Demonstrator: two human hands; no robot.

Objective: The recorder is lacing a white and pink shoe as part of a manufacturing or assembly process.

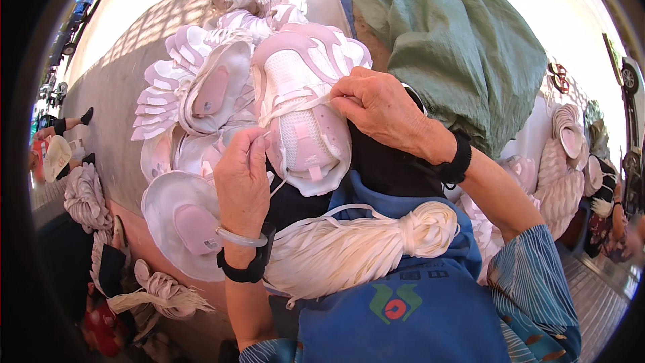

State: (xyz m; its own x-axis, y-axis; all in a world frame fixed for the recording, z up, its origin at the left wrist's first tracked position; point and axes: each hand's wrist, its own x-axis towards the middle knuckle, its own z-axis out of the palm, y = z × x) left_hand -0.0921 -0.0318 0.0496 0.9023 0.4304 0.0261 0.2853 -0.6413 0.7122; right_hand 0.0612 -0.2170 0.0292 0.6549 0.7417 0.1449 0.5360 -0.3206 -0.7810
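Observation:
A white and pale pink shoe upper (pixel 285 70) lies across my lap, its toe end pointing away from me and its pink tongue towards me. A flat white shoelace (pixel 295 109) crosses its throat. My left hand (pixel 242 181) pinches the lace at the left eyelet side, thumb against fingertips. On the right edge of the upper, my right hand (pixel 386 107) is closed on the lace, drawn out to that side. A thick hank of cream shoelaces (pixel 342 245) rests on my blue apron (pixel 430 316), just below the upper.
Several more shoe uppers (pixel 181 222) are stacked at left and beyond. Green cloth (pixel 463 47) covers something at the far right. Bundles of uppers (pixel 561 188) stand farther right, near another person (pixel 608 218). More bundles (pixel 87 195) and a person's leg (pixel 74 121) appear at left.

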